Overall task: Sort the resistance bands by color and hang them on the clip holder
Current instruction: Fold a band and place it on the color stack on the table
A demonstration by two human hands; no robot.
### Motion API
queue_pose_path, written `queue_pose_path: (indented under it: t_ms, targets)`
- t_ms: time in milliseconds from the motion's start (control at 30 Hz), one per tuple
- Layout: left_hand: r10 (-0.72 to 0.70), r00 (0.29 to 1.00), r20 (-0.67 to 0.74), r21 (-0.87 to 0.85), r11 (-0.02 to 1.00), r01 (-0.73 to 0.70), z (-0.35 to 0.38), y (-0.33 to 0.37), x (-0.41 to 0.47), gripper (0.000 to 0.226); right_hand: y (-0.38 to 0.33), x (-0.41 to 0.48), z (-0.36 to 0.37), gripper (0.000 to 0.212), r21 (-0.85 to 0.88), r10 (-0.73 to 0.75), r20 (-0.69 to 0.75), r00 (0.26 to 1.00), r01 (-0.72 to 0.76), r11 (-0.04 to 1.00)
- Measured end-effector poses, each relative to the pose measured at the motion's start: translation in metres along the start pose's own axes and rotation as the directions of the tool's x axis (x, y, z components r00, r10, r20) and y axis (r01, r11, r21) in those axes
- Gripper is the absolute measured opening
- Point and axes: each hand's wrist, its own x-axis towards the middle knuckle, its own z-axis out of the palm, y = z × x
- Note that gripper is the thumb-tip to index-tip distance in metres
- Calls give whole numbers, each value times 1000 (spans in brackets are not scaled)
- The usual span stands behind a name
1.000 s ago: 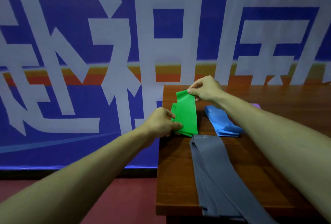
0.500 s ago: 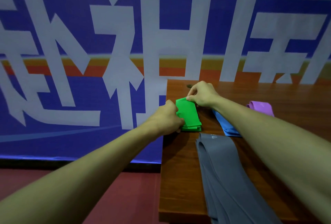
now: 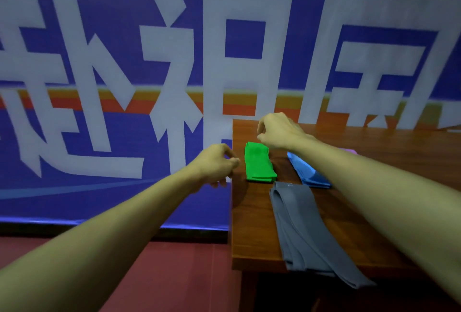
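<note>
Left hand (image 3: 217, 164), right hand (image 3: 277, 132) empty, loosely curled, flanking folded green band (image 3: 259, 162); keep folds square before clipping.

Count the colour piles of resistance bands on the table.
4: green pile by the table left edge, blue pile right of it, grey pile overhanging the near edge, purple sliver farther right, mostly hidden; others may be.
</note>
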Motion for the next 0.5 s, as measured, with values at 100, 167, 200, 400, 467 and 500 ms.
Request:
queue_pose_path:
  t_ms: [100,167,200,400,467,500]
  targets:
    - [-9,1000,-24,3,1000,9,-21,-12,-28,17,-29,-21,-14,16,-1,-74,49,996,75,997]
    - [-9,999,-33,21,1000,10,-38,-24,-49,15,-56,-35,-18,17,-20,-132,84,988,134,991]
    - [-12,999,-41,26,1000,13,-46,-32,-60,15,-71,-43,-18,18,-43,-158,104,982,163,986]
    - [-116,986,-123,-43,993,111,-89,-107,-131,18,-164,-78,18,17,-130,-271,282,920,317,940]
    - [-173,975,-138,-77,984,163,-99,-138,-152,17,-192,-86,40,18,-133,-297,346,890,360,923]
    - [-205,968,-144,-106,976,191,-103,-153,-162,16,-206,-90,53,19,-132,-314,372,874,384,914]
